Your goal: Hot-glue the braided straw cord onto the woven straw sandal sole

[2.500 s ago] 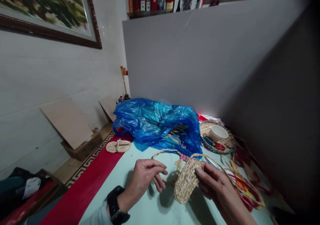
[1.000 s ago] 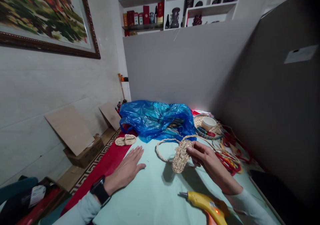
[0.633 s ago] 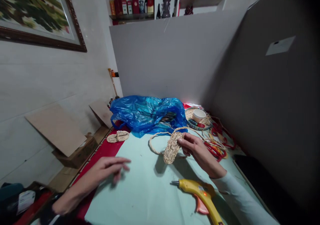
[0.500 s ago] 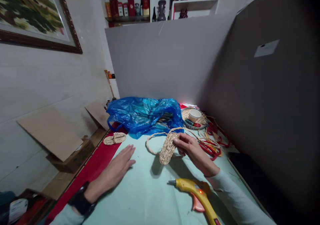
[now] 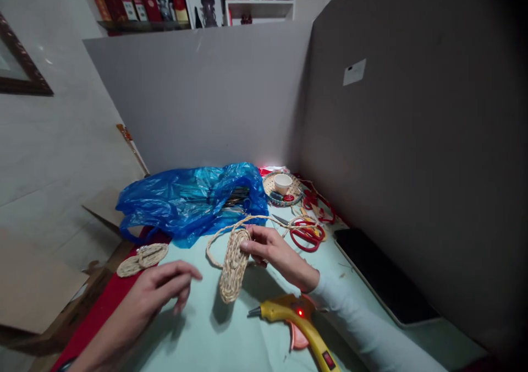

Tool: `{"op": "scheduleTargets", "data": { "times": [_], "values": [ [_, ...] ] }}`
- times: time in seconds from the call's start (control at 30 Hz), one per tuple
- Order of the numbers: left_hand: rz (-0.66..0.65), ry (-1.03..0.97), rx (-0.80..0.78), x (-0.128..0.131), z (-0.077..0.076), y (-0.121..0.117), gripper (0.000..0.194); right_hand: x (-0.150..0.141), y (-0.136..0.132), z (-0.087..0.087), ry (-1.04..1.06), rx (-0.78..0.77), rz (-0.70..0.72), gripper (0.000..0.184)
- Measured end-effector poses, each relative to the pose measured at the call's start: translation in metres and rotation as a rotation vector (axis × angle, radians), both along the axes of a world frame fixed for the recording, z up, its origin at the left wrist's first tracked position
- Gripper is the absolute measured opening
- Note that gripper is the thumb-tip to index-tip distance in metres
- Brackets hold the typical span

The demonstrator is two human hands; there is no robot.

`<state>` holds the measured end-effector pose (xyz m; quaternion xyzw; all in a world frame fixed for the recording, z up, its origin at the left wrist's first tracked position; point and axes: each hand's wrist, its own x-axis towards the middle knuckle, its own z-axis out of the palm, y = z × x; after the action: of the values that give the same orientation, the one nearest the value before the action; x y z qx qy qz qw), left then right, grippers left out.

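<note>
The woven straw sole is in front of the person, over the pale green cloth, a little left of the view's centre. Its long axis runs steeply, the upper end leaning right and away from the person, the lower end pointing towards the person and slightly left. The right hand is clamped on the right edge of its upper end, thumb on the near face. A shadow falls just under the lower end; whether that end touches the cloth cannot be told. Behind the sole a braided cord loops out to the left and trails right, towards the red-handled scissors.

The left hand is well apart from the right, holding nothing, fingers loosely bent and pointing towards the sole. Just beyond it lies a small woven slipper, its long axis slanting from near left to far right. The yellow glue gun lies nearer the person than the sole, nozzle pointing left, handle running to the bottom edge, a red light lit. The crumpled blue plastic bag sits behind the cord
</note>
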<state>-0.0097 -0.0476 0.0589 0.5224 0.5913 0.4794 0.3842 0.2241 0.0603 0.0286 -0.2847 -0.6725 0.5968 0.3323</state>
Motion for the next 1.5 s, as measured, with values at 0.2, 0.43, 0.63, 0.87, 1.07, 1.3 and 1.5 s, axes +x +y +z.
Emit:
{"op": "scheduleTargets", "data": {
  "times": [0.2, 0.43, 0.63, 0.87, 1.07, 1.3, 1.5],
  "values": [
    [-0.046, -0.116, 0.013, 0.046, -0.01, 0.046, 0.034, -0.008, -0.005, -0.006, 0.03, 0.092, -0.046, 0.017],
    [0.014, -0.287, -0.013, 0.053, -0.037, 0.043, 0.03, -0.003, -0.008, 0.0, 0.059, -0.001, -0.083, 0.024],
    [0.037, -0.293, -0.066, 0.045, -0.045, 0.041, 0.035, 0.012, 0.009, 0.002, 0.23, -0.246, -0.274, 0.022],
    [0.085, -0.224, -0.083, 0.043, -0.048, 0.044, 0.031, 0.047, 0.042, 0.013, 0.46, -0.349, -0.466, 0.013],
    [0.102, -0.291, -0.128, 0.041, -0.051, 0.046, 0.038, 0.083, 0.095, 0.065, 0.385, -0.246, -0.528, 0.022],
    [0.164, -0.422, -0.17, 0.039, -0.045, 0.048, 0.046, 0.076, 0.126, 0.178, 0.263, -0.015, -0.467, 0.026],
    [0.268, -0.547, -0.137, 0.043, -0.041, 0.046, 0.049, 0.014, 0.131, 0.232, 0.317, 0.352, -0.322, 0.025]
  ]
}}
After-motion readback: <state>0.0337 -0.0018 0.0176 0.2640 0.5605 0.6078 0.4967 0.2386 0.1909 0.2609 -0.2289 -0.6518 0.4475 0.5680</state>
